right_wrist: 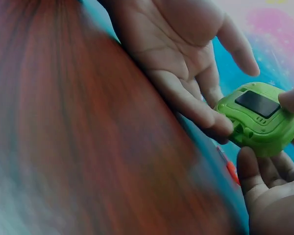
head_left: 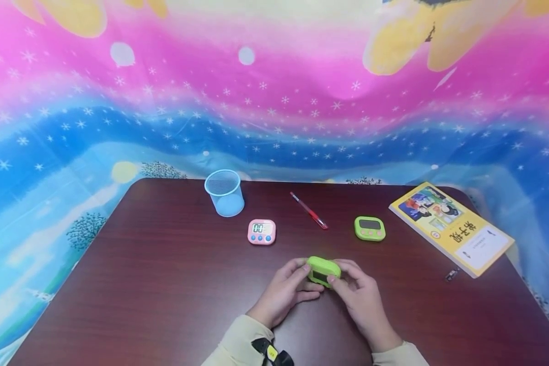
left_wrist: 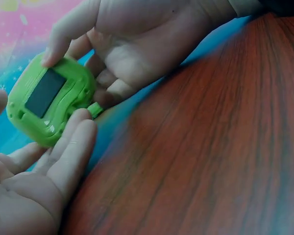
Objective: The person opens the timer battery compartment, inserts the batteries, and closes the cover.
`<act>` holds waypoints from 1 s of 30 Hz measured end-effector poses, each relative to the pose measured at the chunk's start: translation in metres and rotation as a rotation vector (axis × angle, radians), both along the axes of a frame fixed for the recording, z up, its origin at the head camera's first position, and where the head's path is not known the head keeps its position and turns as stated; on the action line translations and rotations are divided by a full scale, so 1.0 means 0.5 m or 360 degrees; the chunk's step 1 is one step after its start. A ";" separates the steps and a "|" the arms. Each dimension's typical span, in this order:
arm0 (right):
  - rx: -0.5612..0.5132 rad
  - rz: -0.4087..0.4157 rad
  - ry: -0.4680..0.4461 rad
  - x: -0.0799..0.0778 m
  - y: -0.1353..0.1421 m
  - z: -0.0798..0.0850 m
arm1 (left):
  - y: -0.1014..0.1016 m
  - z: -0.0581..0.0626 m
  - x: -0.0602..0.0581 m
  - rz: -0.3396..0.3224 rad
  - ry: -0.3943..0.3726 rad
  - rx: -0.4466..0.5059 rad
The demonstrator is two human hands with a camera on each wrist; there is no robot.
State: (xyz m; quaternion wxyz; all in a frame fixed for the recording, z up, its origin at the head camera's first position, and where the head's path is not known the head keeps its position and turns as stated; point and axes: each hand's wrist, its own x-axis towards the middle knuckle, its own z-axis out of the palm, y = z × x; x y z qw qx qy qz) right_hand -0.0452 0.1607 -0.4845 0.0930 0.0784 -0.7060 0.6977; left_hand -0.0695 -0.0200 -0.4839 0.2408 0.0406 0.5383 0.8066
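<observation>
A green digital timer (head_left: 323, 270) is held up between both hands near the front of the table. Its back shows a dark rectangular panel (left_wrist: 46, 93) in the left wrist view, and a small green tab (left_wrist: 94, 109) sticks out at its edge. My left hand (head_left: 289, 290) grips one side, thumb (right_wrist: 293, 100) on the back and fingers beneath. My right hand (head_left: 362, 300) has its fingers (right_wrist: 218, 125) at the tab side and edge; its thumb (right_wrist: 242, 56) stands off the back in the right wrist view. The timer's front is turned away in both wrist views.
Beyond the hands are a pink timer (head_left: 262, 232), another green timer (head_left: 369, 229), a red pen (head_left: 308, 210) and a blue mesh pen holder (head_left: 225, 195). At the right lie a yellow book (head_left: 453, 229) and a small dark item (head_left: 451, 274). A patterned cloth (head_left: 274, 101) hangs behind the table.
</observation>
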 end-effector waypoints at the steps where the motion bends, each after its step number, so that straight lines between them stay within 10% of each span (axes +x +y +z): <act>1: -0.0003 0.0025 0.0032 0.000 0.003 -0.001 | -0.001 0.000 -0.001 -0.0013 -0.0005 -0.0005; 12: 0.0242 0.0203 0.0214 -0.003 0.017 -0.003 | -0.023 0.003 -0.008 -0.0223 -0.0063 0.0034; 30: 0.0332 0.0112 -0.0031 -0.009 0.018 -0.014 | -0.018 -0.010 -0.011 -0.0081 0.0242 -0.0086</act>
